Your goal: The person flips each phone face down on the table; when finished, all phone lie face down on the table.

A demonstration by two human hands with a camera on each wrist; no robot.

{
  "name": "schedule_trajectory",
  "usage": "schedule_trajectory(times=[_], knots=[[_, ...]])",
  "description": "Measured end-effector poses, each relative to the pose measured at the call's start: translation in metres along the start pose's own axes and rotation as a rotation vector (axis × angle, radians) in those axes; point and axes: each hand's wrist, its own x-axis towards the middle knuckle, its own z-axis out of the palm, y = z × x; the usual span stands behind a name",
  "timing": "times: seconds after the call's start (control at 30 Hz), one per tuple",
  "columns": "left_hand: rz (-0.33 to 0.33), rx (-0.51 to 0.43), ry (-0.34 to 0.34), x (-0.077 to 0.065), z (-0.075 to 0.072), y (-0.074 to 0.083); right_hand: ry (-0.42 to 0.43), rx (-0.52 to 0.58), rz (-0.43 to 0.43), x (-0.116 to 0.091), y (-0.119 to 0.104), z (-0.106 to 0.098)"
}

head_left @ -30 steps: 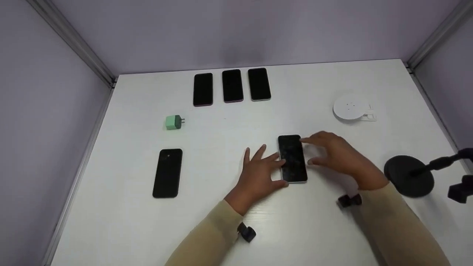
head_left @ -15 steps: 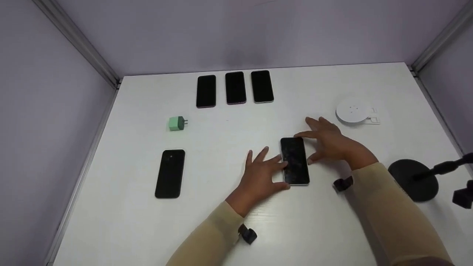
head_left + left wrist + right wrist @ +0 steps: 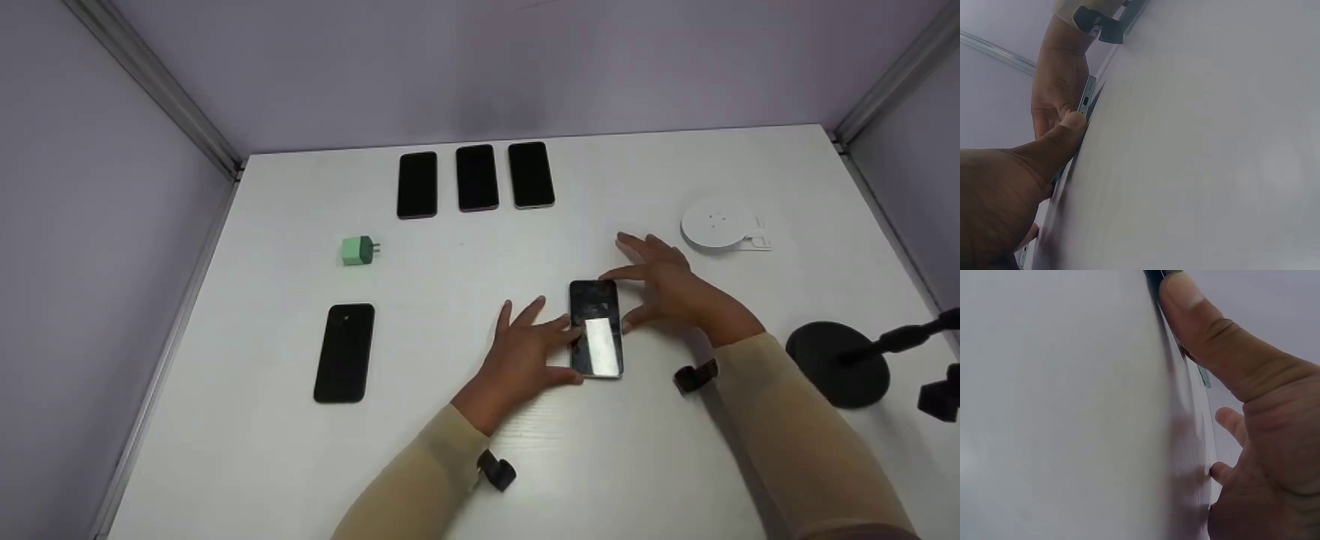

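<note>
A smartphone (image 3: 596,296) lies screen up between both hands, a bright reflection on its lower half. My left hand (image 3: 517,364) holds its left side, thumb at the bottom edge and a fingertip on the left edge; the other fingers are spread. My right hand (image 3: 667,289) has its index finger at the top edge and its thumb on the right edge. In the left wrist view the phone's bottom end (image 3: 1089,93) shows its port, with the left thumb (image 3: 1064,132) against it and shadow beneath. The right wrist view shows the right thumb (image 3: 1202,315) on the phone's edge.
Three dark phones (image 3: 477,178) lie in a row at the back. A green charger plug (image 3: 357,250) and a face-down black phone (image 3: 343,352) are on the left. A white disc (image 3: 716,223) and a black round stand base (image 3: 836,365) are on the right.
My right hand has shifted left and forward, bringing its thumb and index finger to the phone's edges. The left hand barely moved. A bright reflection now shows on the screen.
</note>
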Motion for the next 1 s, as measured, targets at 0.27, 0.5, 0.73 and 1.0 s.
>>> schedule_trajectory(times=[0.27, 0.5, 0.73, 1.0], knots=[[0.042, 0.01, 0.017, -0.002, -0.002, -0.004, 0.042, 0.063, -0.133, -0.003, 0.001, -0.004], [0.061, -0.084, 0.056, -0.008, -0.002, -0.006, -0.01, 0.265, -0.083, -0.004, -0.012, -0.004], [0.116, -0.112, 0.055, -0.016, -0.004, -0.002, -0.009, 0.428, -0.105, 0.0, -0.023, 0.006], [0.144, -0.249, 0.065, -0.02, -0.004, -0.003, 0.054, 0.412, -0.121, 0.006, -0.031, 0.018]])
